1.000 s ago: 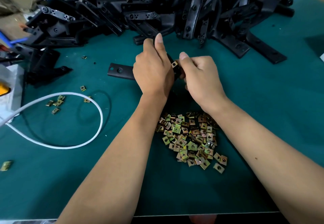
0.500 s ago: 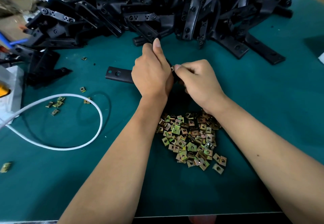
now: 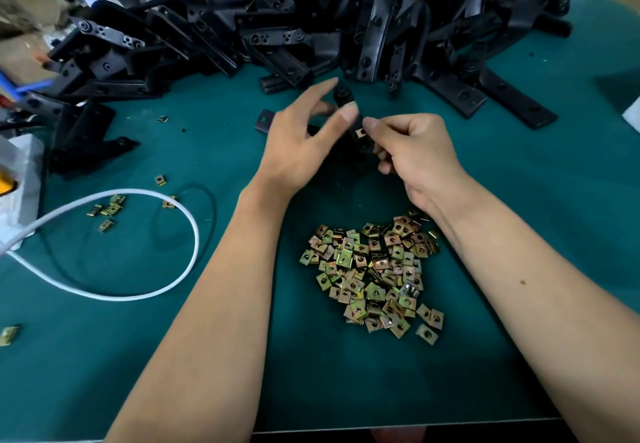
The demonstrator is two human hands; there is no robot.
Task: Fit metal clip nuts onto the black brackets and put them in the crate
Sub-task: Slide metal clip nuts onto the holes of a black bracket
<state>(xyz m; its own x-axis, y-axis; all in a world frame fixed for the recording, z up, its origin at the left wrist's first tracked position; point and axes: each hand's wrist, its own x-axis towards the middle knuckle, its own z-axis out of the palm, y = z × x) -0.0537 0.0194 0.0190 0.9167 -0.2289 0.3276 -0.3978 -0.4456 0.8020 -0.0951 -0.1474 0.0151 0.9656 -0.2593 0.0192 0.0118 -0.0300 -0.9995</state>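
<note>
Loosening since a moment ago, the left hand spreads its fingers off the bracket. The right hand pinches it narrowly by its clip nut. Its lower end is hidden.

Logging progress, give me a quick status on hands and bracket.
Right hand pinching black bracket, clip nut on it. Left hand open, fingertips at bracket's top. Nut pile near. No crate visible.
</note>
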